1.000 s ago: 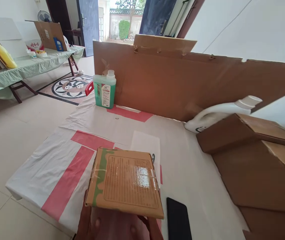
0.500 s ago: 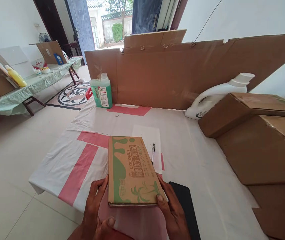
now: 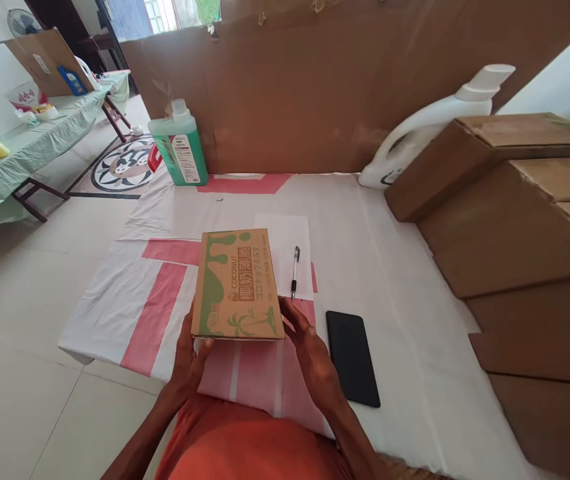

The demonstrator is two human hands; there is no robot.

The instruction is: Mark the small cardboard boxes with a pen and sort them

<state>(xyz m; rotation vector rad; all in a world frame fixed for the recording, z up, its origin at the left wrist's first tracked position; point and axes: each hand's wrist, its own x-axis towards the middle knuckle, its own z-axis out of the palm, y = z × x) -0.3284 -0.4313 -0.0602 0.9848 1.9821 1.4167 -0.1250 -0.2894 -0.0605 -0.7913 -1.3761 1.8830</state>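
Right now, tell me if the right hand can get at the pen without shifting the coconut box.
Probably yes. The pen lies on the white sheet just beyond the right hand, beside the coconut box rather than under it. Nothing lies between the fingers and the pen, though that hand is holding the box's right edge.
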